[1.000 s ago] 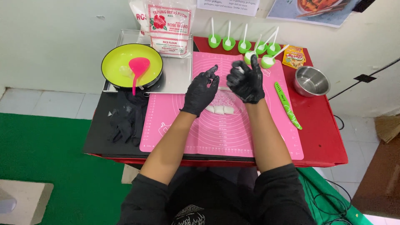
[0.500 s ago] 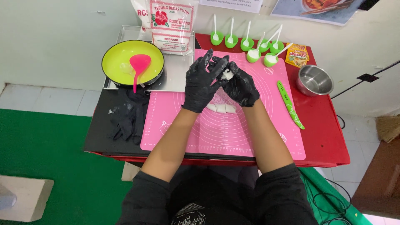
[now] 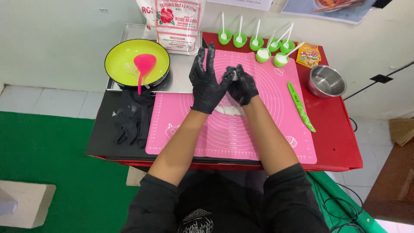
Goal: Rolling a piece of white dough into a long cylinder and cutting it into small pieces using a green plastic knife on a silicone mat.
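Note:
Both my hands wear black gloves dusted with white flour and meet above the pink silicone mat [image 3: 263, 129]. My left hand [image 3: 207, 82] is raised with its fingers straight, palm pressed toward my right hand [image 3: 242, 85]. A small piece of white dough [image 3: 233, 75] shows between the two palms, held by both. More white dough pieces [image 3: 228, 110] lie on the mat just below my wrists.
A yellow-green pan [image 3: 137, 64] with a pink ladle [image 3: 143, 67] sits at the left on a steel tray. A flour bag [image 3: 178, 23] stands behind. Several green cups with white spoons [image 3: 263, 49], a steel bowl [image 3: 326, 81], a green knife [image 3: 301, 106] and spare black gloves [image 3: 131, 118] surround the mat.
My hands have come together from apart and closed on the dough piece; the left hand's fingers have straightened upward against the right.

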